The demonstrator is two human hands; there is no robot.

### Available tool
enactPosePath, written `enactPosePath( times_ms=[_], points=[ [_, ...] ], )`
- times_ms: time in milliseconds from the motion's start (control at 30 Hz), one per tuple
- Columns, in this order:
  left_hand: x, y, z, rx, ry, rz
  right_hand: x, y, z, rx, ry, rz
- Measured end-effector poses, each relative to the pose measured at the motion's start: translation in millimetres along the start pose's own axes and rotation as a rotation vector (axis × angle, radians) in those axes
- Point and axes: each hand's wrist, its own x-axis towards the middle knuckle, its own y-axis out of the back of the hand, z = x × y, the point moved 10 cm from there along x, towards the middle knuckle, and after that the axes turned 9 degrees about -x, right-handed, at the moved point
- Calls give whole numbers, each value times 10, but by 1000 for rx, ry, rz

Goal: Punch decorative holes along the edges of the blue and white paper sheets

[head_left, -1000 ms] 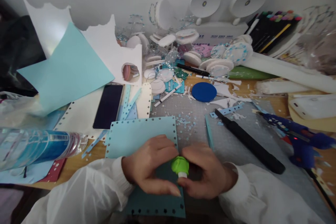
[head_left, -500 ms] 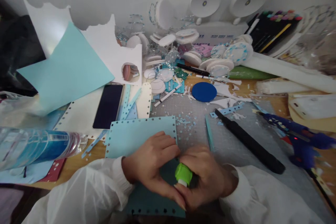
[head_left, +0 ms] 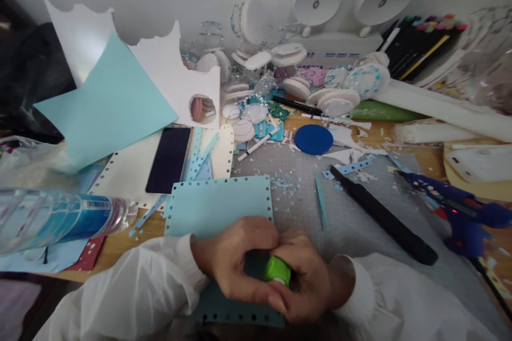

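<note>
A light blue paper sheet point(head_left: 218, 205) lies in front of me, with small flower-shaped holes along its edges. At its right edge my right hand point(head_left: 306, 277) is closed around a bright green craft punch point(head_left: 277, 270). My left hand point(head_left: 236, 261) rests over the sheet with curled fingers, gripping its right side. The left thumb reaches across to the punch and meets the right thumb. Both hands cover part of the sheet, and the punch's lower part is hidden. Tiny punched paper bits point(head_left: 286, 186) are scattered beyond the sheet's right edge.
A phone point(head_left: 168, 160) and a water bottle point(head_left: 76, 218) lie to the left. On the right are a black knife-like tool point(head_left: 384, 216) and a blue glue gun point(head_left: 452, 208). A blue disc point(head_left: 314, 139) and several white discs point(head_left: 336, 101) crowd the back.
My left hand's fingers have curled in more and drawn closer to my right hand. The punch stays at the sheet's right edge. The whole view has shifted slightly.
</note>
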Motion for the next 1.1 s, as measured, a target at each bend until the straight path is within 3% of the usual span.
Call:
enactPosePath(
  times_ms=[100, 267, 467, 633, 833, 967, 1100],
  points=[
    [-13, 72, -28, -3, 62, 50, 41, 104, 13, -100, 8, 38],
    [-35, 181, -65, -111, 211, 138, 118, 427, -53, -390, 98, 208],
    [-76, 233, -167, -462, 258, 322, 178, 421, -86, -600, 116, 172],
    [-103, 412, -130, -336, 231, 435, 199, 438, -37, -431, 13, 155],
    [-47, 526, 204, 202, 40, 342, 219, 490, 38, -111, -85, 93],
    [-31, 479, 274, 302, 30, 261, 191, 511, 107, -66, -131, 104],
    [-41, 415, 285, 253, 61, 190, 169, 510, 55, -113, -101, 97]
  ],
)
